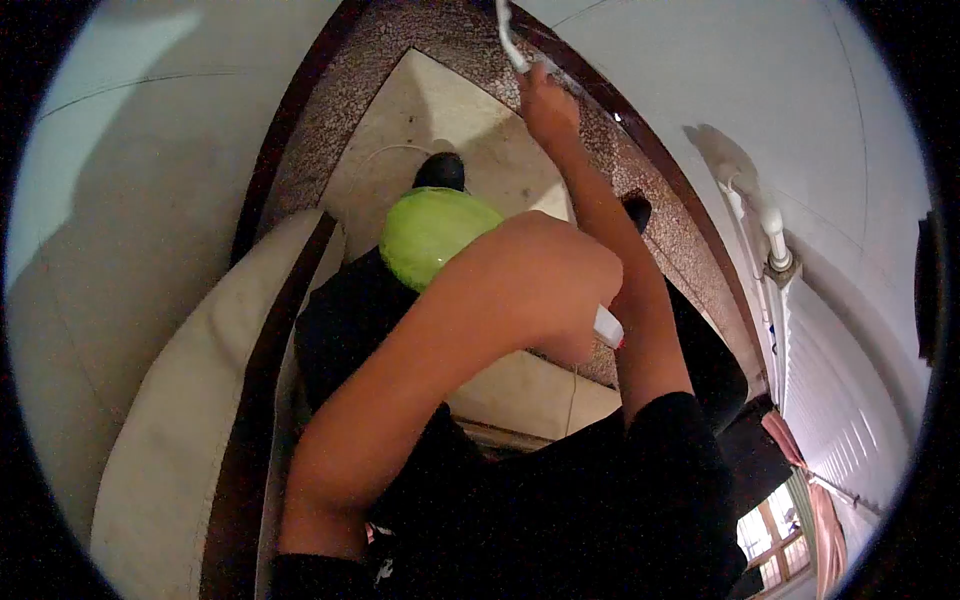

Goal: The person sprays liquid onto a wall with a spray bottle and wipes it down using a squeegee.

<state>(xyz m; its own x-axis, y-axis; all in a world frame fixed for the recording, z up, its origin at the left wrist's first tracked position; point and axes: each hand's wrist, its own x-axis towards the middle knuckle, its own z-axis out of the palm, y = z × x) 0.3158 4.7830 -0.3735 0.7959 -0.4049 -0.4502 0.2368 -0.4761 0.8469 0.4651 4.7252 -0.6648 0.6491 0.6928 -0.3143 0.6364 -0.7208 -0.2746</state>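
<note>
My left hand is curled closed in front of my body, its back toward me. A small white blunt end with a bit of red pokes out below its fingers; the rest of that object is hidden. Behind my left wrist is a smooth, rounded lime-green object, partly covered by the forearm; I cannot tell whether hand and object touch. Stretched far forward, beyond the left arm, my right hand is closed on a thin, bent white rod, which runs out of the top of view.
Speckled floor surrounds a pale panel. A cream padded piece with dark trim stands at left. White walls meet ahead. On the right are a ribbed radiator and white pipe. A dark shoe shows beyond the lime-green object.
</note>
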